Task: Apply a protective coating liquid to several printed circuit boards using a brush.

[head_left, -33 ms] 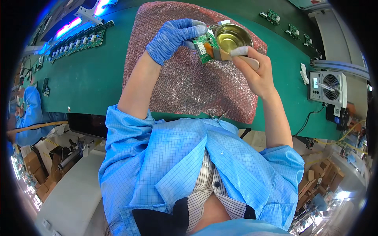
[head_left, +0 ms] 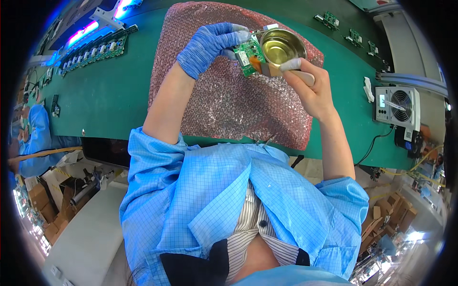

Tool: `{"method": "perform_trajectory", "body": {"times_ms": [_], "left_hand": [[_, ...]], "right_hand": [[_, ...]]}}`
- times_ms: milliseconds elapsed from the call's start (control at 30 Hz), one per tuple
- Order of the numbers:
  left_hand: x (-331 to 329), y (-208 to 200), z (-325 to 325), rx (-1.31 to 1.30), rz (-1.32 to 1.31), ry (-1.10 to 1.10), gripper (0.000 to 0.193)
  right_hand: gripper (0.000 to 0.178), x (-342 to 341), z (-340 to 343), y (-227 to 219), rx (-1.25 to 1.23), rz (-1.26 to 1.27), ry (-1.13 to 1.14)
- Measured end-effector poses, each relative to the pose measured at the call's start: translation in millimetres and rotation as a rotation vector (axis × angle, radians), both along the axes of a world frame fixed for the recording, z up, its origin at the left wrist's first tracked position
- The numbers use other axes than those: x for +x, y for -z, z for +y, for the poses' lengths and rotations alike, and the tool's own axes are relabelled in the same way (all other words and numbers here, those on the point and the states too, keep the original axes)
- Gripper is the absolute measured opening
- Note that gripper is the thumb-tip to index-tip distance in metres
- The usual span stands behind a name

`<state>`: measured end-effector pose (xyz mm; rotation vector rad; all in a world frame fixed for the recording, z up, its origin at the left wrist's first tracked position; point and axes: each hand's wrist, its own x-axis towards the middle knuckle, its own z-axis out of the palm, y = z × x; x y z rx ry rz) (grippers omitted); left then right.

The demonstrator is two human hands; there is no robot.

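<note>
My left hand (head_left: 205, 47), in a blue knit glove, grips a small green circuit board (head_left: 248, 58) by its left side and holds it above the bubble wrap. Pale finger covers show on my right hand (head_left: 310, 86), which is closed around the handle of a flat brush (head_left: 273, 70). The brush's orange-brown bristles touch the right part of the board. Just beyond the brush is a round metal cup (head_left: 302, 44) with clear yellowish liquid in it. What supports the cup is hard to make out.
Pinkish bubble wrap (head_left: 229, 107) covers the middle of the green bench (head_left: 105, 102). A long circuit board panel (head_left: 100, 55) lies at the left by a purple-lit fixture (head_left: 83, 33). Several small boards (head_left: 354, 38) sit far right, with a fan unit (head_left: 398, 106) nearer. Another person's sleeve (head_left: 40, 131) shows at left.
The brush has shifted slightly, and its bristles now look bent and fanned against the board. My left hand and the board are almost unmoved.
</note>
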<state>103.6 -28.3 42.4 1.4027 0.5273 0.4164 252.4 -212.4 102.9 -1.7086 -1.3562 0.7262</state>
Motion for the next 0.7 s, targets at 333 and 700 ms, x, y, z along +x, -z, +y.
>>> {"method": "perform_trajectory", "body": {"times_ms": [333, 700], "left_hand": [[1, -5, 2, 0.007, -0.014, 0.065, 0.035], [-3, -6, -4, -0.144, -0.128, -0.192, 0.029]], "right_hand": [[0.020, 18, 5, 11, 0.163, 0.335, 0.184], [0.019, -3, -1, 21, 0.190, 0.436, 0.313]]}}
